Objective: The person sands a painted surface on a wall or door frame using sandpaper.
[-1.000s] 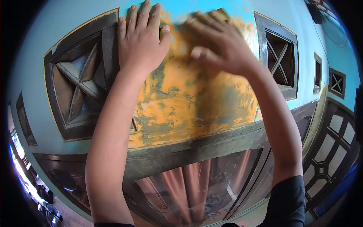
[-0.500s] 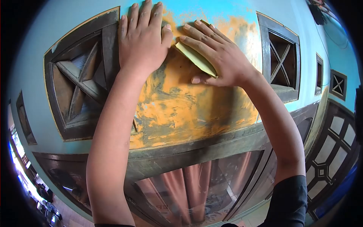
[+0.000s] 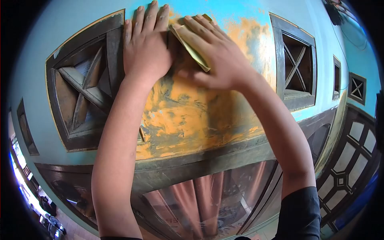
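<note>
My left hand [image 3: 148, 50] lies flat on the wall, fingers stretched upward and holding nothing, beside the left vent frame. My right hand [image 3: 216, 56] presses a folded yellowish sheet of sandpaper [image 3: 191, 49] against the wall, its fingers over the sheet and its thumb below. Much of the sheet is hidden under the palm and fingers, with one corner showing above the fingertips. Around both hands the wall patch [image 3: 180, 116] is smeared with orange filler and dark streaks, with turquoise paint above it.
Dark wooden vent frames with crossed slats stand at left [image 3: 86, 82] and right [image 3: 297, 64]. Below the patch runs a wooden ledge [image 3: 192, 160] over a glass pane with reddish curtains [image 3: 208, 200]. A panelled door [image 3: 340, 180] is at far right.
My right hand has slid left and slightly up with the sandpaper, close to my left hand. My left hand stays nearly in place on the wall.
</note>
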{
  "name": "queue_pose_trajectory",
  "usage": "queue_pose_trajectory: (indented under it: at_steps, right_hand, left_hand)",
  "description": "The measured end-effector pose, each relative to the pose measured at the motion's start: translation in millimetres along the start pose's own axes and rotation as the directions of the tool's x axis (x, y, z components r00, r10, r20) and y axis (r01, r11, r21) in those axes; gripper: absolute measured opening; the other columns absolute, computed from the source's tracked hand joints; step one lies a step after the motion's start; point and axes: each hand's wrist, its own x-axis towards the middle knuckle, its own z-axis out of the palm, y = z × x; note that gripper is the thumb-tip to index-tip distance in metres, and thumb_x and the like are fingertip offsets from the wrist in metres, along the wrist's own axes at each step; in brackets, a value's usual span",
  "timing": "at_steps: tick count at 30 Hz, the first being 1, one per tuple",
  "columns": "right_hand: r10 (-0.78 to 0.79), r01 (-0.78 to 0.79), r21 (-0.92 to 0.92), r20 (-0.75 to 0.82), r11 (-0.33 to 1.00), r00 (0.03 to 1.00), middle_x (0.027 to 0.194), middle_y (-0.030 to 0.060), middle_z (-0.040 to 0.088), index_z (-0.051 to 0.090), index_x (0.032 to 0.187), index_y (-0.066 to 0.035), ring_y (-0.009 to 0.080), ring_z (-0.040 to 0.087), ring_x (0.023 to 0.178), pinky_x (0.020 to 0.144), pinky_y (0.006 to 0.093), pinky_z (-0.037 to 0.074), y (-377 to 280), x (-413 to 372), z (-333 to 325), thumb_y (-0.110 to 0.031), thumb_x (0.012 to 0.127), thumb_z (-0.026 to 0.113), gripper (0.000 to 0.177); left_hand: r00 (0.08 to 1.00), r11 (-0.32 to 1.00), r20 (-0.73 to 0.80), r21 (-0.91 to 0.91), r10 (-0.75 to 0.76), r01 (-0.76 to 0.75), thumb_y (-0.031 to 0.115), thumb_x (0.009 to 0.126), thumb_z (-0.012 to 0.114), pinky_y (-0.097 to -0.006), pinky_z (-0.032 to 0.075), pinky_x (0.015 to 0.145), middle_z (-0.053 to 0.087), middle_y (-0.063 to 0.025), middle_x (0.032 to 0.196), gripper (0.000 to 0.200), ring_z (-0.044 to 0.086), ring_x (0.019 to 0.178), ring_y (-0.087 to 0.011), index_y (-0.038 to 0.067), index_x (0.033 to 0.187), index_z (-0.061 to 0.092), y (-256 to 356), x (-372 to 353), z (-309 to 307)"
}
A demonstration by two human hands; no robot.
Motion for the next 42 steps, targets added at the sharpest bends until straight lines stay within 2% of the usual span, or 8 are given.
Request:
queue_pose_trajectory:
  at_steps: [7,13,19,22,26,30,37,42]
  right_hand:
    - [0.364,-0.363,-0.049,0.033,0.931,0.931,0.163,0.0277,0.028,0.024,0.160,-0.001,0.0464,0.019,0.153,0.126,0.0526,0.020,35,39,-10,-0.053,0.096,0.053,0.088]
    - [0.018,0.003,-0.076,0.284,0.997,0.959,0.165,0.0257,0.025,0.023,0.161,-0.002,0.0429,0.017,0.155,0.128,0.0511,0.011,7,2,-16,-0.065,0.098,0.038,0.090]
    - [0.430,-0.432,-0.009,0.099,0.902,0.897,0.167,0.0235,0.022,0.023,0.162,-0.006,0.0436,0.014,0.155,0.128,0.0516,0.010,64,11,-34,-0.065,0.100,0.042,0.088]
    - [0.094,-0.088,0.078,-0.084,0.993,0.992,0.149,0.0210,0.052,0.051,0.149,-0.011,0.0421,0.042,0.142,0.121,0.0504,0.030,25,0,2,-0.065,0.088,0.064,0.082]
    - [0.023,-0.029,0.060,0.101,0.998,0.995,0.155,0.0172,0.047,0.049,0.151,-0.017,0.0397,0.037,0.148,0.125,0.0511,0.026,-10,-26,-12,-0.067,0.089,0.059,0.081]
    - [0.277,-0.268,0.127,-0.065,0.955,0.959,0.152,0.0203,0.050,0.049,0.151,-0.009,0.0445,0.038,0.146,0.123,0.0518,0.028,33,-34,-22,-0.059,0.086,0.066,0.083]
    - [-0.062,0.034,0.098,0.300,0.995,0.952,0.154,0.0170,0.049,0.049,0.152,-0.015,0.0390,0.038,0.148,0.125,0.0520,0.024,-41,-64,-27,-0.064,0.087,0.063,0.082]
    - [0.254,-0.270,-0.140,-0.120,0.953,0.960,0.158,0.0163,0.045,0.050,0.151,-0.012,0.0409,0.032,0.150,0.125,0.0517,0.023,73,-40,-28,-0.046,0.094,0.063,0.068]
  left_hand:
    - [0.961,0.991,0.242,0.028,-0.134,0.131,0.030,0.104,0.040,-0.0469,0.008,0.130,0.024,-0.0155,0.167,0.062,0.016,0.156,-0.0316,0.002,0.158,0.031,18,8,-29]
    - [0.993,0.996,0.110,0.088,-0.037,0.027,0.030,0.106,0.037,-0.0458,0.009,0.130,0.024,-0.0146,0.167,0.059,0.016,0.156,-0.0311,0.004,0.159,0.031,7,4,-18]
    - [0.969,0.992,0.213,0.020,-0.125,0.124,0.029,0.106,0.035,-0.0466,0.010,0.130,0.024,-0.0143,0.167,0.058,0.018,0.156,-0.0309,0.005,0.159,0.029,16,7,-25]
    - [0.985,0.994,0.164,0.100,-0.049,0.033,0.027,0.106,0.037,-0.0459,0.010,0.130,0.024,-0.0140,0.167,0.058,0.018,0.156,-0.0307,0.005,0.159,0.029,6,3,-14]
    - [0.978,0.992,0.191,0.107,-0.086,0.066,0.028,0.107,0.035,-0.0448,0.010,0.130,0.025,-0.0132,0.167,0.057,0.018,0.156,-0.0300,0.006,0.159,0.030,12,3,-20]
    - [0.962,0.991,0.241,0.003,-0.129,0.133,0.032,0.109,0.030,-0.0449,0.010,0.130,0.024,-0.0131,0.168,0.056,0.018,0.156,-0.0300,0.007,0.159,0.030,16,6,-33]
    - [0.969,0.993,0.218,0.000,-0.118,0.121,0.031,0.109,0.028,-0.0455,0.010,0.130,0.023,-0.0132,0.168,0.056,0.016,0.157,-0.0302,0.007,0.160,0.031,16,8,-28]
    - [0.967,0.991,0.219,-0.001,-0.130,0.133,0.029,0.108,0.029,-0.0455,0.010,0.130,0.024,-0.0135,0.168,0.055,0.017,0.157,-0.0304,0.006,0.159,0.032,17,7,-27]
